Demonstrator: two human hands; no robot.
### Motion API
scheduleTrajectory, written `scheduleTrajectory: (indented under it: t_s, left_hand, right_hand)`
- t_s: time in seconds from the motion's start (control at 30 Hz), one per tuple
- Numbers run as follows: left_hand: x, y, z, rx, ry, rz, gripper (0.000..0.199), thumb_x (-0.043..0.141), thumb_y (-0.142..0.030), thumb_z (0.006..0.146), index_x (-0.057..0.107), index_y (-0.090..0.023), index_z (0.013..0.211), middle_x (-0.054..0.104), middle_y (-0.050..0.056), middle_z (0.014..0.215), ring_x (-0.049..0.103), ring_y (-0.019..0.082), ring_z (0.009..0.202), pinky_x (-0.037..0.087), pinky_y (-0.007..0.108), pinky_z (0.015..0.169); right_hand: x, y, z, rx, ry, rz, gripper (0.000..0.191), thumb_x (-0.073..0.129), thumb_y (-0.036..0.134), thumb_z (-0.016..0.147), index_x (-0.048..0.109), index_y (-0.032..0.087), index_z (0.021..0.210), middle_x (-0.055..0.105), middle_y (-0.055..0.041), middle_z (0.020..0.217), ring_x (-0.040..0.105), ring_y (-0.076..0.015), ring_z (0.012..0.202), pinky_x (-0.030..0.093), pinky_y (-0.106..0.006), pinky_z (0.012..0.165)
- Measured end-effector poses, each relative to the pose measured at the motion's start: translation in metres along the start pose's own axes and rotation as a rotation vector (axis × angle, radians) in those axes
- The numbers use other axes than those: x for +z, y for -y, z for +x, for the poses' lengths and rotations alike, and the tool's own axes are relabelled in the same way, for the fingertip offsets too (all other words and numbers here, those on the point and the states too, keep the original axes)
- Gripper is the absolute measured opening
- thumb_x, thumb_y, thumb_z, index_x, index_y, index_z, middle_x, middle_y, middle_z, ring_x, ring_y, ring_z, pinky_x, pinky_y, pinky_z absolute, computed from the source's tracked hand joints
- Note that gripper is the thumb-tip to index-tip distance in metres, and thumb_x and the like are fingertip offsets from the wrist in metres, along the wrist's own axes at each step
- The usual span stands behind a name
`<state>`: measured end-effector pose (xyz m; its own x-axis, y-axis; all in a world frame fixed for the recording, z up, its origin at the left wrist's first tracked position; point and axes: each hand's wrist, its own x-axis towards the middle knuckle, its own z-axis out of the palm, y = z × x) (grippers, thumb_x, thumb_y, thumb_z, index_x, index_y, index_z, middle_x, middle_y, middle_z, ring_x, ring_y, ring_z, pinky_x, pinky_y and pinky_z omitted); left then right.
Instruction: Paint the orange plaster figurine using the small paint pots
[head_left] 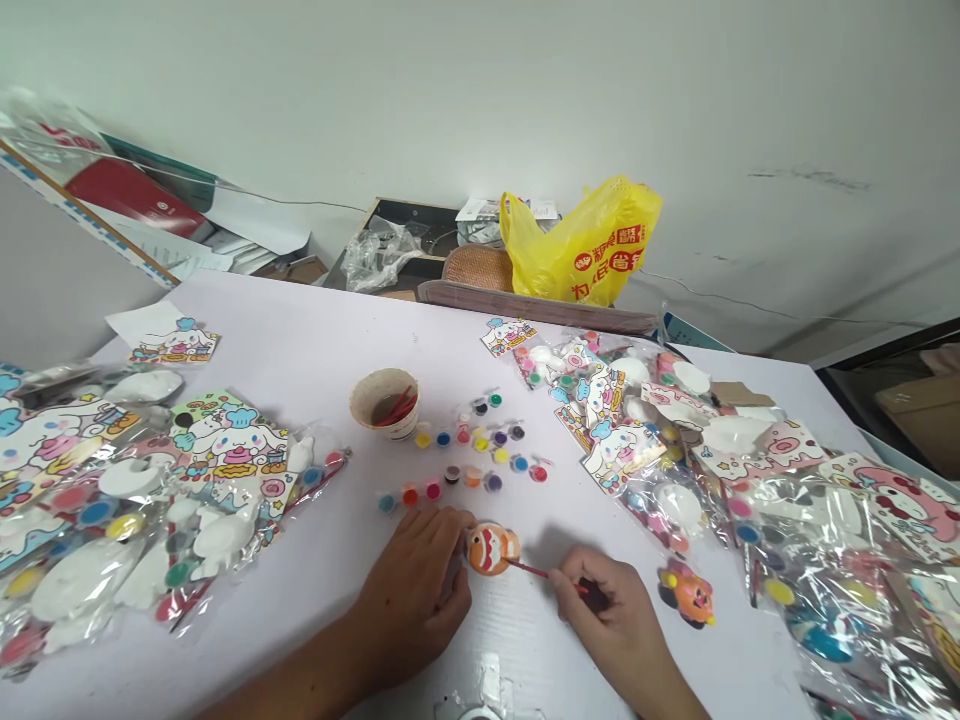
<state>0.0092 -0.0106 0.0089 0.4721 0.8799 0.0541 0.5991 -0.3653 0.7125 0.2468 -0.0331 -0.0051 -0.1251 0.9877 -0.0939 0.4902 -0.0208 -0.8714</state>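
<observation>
My left hand [420, 590] is closed at the left edge of a small orange and white painted fish figurine [491, 549], thumb and fingers against it on the table. In my right hand [606, 608] is a thin red paintbrush [531, 569], pinched near its middle, with its tip at the figurine's right end. A dark patch under the right fingers cannot be made out. Above the hands stand several small paint pots [433, 489] in loose rows. A paper cup [385, 403] of murky water holds red sticks. Right of my right hand lies an orange and yellow painted figurine [688, 594].
Clear plastic bags of white plaster figures and paints [97, 540] cover the table's left side. More such bags [817, 540] lie along the right. A yellow plastic bag [581, 245] stands behind the table's back edge, near a black tray [420, 222]. Printed cards [176, 341] lie back left.
</observation>
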Motion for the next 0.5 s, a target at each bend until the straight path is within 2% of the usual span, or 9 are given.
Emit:
scheduleTrajectory:
  t_s: [0.5]
  left_hand:
    - [-0.0005, -0.0010, 0.0017, -0.013, 0.001, -0.021, 0.027, 0.042, -0.009, 0.082, 0.046, -0.021, 0.106, 0.055, 0.005, 0.093, 0.051, 0.025, 0.083, 0.042, 0.040, 0.080]
  right_hand:
    - [0.0030, -0.0054, -0.0016, -0.031, -0.012, -0.018, 0.035, 0.052, 0.034, 0.092, 0.039, 0.021, 0.062, 0.037, 0.0054, 0.056, 0.034, -0.0105, 0.052, 0.027, -0.022, 0.048]
